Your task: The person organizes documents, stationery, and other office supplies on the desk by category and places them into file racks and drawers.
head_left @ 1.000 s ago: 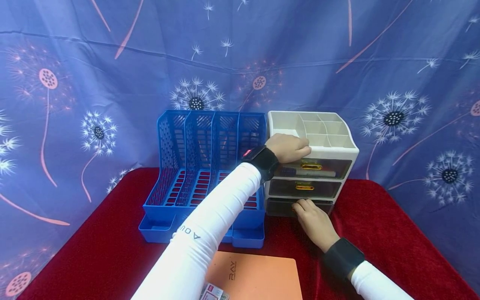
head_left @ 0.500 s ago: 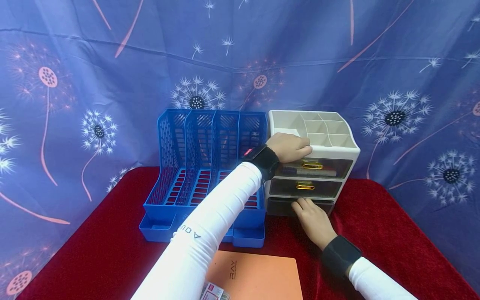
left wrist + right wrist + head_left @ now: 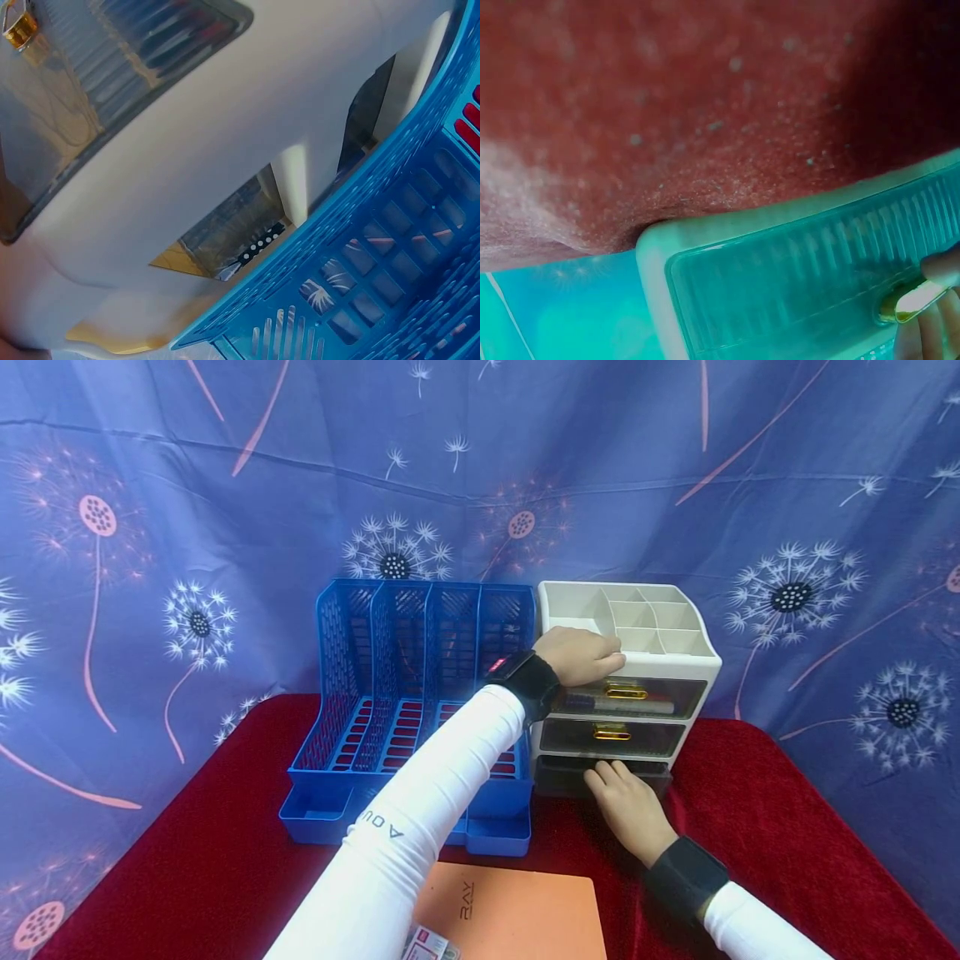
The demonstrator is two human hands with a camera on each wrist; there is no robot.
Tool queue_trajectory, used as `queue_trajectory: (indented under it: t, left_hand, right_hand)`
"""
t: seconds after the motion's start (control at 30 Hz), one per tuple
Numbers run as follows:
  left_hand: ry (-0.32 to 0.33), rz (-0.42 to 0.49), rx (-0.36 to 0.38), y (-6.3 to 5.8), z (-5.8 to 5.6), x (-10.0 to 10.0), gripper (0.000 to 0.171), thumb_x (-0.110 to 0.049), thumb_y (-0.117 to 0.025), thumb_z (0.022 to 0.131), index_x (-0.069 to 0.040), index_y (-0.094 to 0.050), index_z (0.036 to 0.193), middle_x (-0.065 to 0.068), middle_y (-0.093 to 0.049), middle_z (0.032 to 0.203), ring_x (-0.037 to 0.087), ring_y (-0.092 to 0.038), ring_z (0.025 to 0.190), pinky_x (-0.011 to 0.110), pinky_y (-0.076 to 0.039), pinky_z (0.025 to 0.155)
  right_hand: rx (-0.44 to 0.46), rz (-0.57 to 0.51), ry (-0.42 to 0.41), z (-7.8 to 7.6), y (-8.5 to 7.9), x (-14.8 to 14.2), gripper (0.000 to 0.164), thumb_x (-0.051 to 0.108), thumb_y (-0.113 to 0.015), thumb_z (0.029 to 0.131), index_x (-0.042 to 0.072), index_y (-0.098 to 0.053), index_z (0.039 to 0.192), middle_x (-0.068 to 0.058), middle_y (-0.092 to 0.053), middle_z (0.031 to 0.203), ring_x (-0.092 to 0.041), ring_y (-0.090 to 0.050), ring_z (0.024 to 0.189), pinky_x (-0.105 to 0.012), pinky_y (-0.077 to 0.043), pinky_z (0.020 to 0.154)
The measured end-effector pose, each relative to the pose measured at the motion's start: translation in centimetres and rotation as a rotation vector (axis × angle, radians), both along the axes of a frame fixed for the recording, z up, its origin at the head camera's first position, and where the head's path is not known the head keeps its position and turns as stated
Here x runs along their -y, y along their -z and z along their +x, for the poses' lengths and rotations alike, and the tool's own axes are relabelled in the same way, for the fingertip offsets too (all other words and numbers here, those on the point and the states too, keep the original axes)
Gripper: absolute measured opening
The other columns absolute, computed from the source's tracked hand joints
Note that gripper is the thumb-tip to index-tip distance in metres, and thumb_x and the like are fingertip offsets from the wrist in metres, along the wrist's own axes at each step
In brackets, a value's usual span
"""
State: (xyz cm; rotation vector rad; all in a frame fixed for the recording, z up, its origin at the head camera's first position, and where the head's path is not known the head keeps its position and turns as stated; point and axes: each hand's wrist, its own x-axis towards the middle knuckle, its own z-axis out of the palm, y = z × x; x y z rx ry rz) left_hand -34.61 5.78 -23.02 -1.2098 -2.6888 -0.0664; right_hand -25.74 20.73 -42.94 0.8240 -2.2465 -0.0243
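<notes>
A white desktop drawer organizer [image 3: 671, 667] with smoky see-through drawers stands at the right of the table. My left hand [image 3: 577, 656] grips the front edge of its open top tray. Low on its front, my right hand [image 3: 628, 808] is at the bottom drawer [image 3: 561, 777], which stands slightly out. In the right wrist view, fingers pinch a gold drawer handle [image 3: 919, 301]. Pens show through the top drawer [image 3: 660, 703]; the middle drawer [image 3: 558, 737] is in. The left wrist view shows the organizer's white side [image 3: 187, 157] close up.
A blue file rack [image 3: 300, 760] with tall slots stands close against the organizer's left side. In front lies an orange folder [image 3: 532, 910], with a small packet [image 3: 427, 943] on it, partly behind the left sleeve. Red cloth [image 3: 765, 827] covers the table; a patterned curtain [image 3: 225, 527] hangs behind.
The bottom drawer has come slightly out toward me, and my right hand has shifted a little with it. My left hand keeps its place on the organizer.
</notes>
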Motion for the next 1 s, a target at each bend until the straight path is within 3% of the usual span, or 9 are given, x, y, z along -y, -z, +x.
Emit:
queue_trajectory:
  t: [0.23, 1.0]
  left_hand:
    - [0.006, 0.005, -0.014, 0.2, -0.2, -0.2, 0.029, -0.036, -0.032, 0.098, -0.02, -0.054, 0.09, -0.007, -0.052, 0.078, 0.01, -0.05, 0.075, 0.028, -0.037, 0.066]
    - [0.007, 0.007, -0.009, 0.1, -0.1, -0.2, 0.027, -0.035, -0.032, 0.097, -0.02, -0.052, 0.087, -0.007, -0.05, 0.076, 0.01, -0.049, 0.074, 0.03, -0.037, 0.066]
  right_hand:
    - [0.049, 0.014, 0.029, 1.3, -0.3, 0.0, 0.032, -0.009, -0.075, 0.063, 0.004, -0.058, 0.087, -0.008, -0.052, 0.079, -0.022, -0.049, 0.069, -0.033, -0.045, 0.055]
    - [0.026, 0.041, -0.01, 3.7, -0.4, -0.1, 0.03, -0.006, -0.074, 0.062, 0.007, -0.056, 0.082, -0.008, -0.054, 0.078, -0.023, -0.05, 0.069, -0.033, -0.046, 0.054]
